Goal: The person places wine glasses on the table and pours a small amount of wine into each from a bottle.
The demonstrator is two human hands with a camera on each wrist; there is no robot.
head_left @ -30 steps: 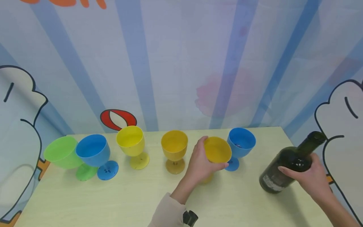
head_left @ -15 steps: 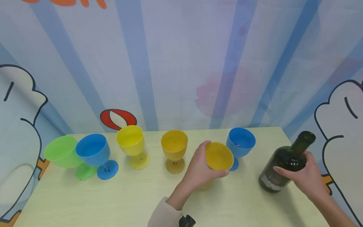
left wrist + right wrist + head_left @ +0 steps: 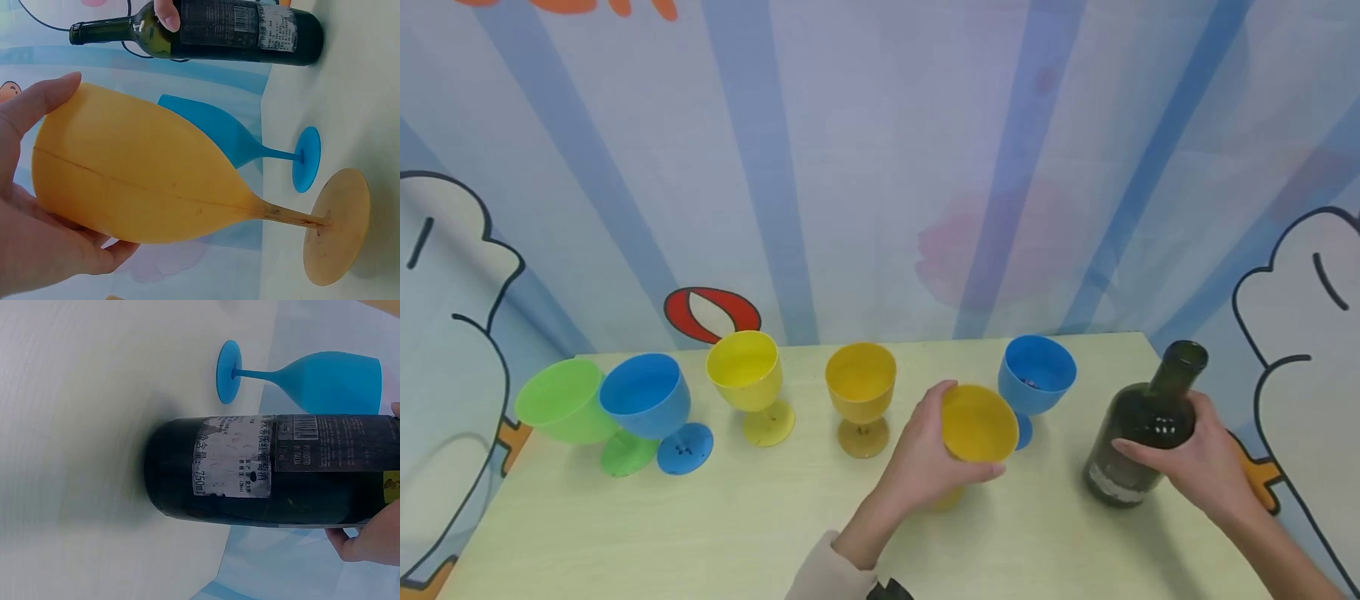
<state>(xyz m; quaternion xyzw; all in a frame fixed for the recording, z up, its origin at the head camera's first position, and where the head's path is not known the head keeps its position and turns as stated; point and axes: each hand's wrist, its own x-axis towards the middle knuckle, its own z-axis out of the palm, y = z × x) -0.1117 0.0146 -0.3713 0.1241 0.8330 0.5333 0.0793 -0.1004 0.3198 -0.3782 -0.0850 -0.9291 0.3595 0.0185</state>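
Observation:
My left hand [image 3: 917,471] grips the bowl of an orange-yellow plastic goblet [image 3: 979,425] near its rim, thumb on the near side. In the left wrist view the goblet's round foot [image 3: 337,228] is close to the table; I cannot tell whether it touches. With my right hand [image 3: 1210,467] I hold a dark green wine bottle [image 3: 1142,417] around its upper body. Nearly upright, the bottle leans slightly right, its base at the tabletop. Its worn white label [image 3: 237,459] shows in the right wrist view. Behind the held goblet stands a blue goblet [image 3: 1037,375] with small dark bits inside.
Along the back of the pale table [image 3: 700,533] stand an orange goblet [image 3: 861,383], a yellow goblet [image 3: 745,371], another blue goblet [image 3: 646,396] and a green goblet [image 3: 565,404]. The left blue and green ones overlap in view. A striped backdrop [image 3: 880,167] rises behind.
The bottle has swung more upright, its neck moving left with my right hand. My left hand has brought the orange-yellow goblet slightly toward me. The standing goblets have stayed put.

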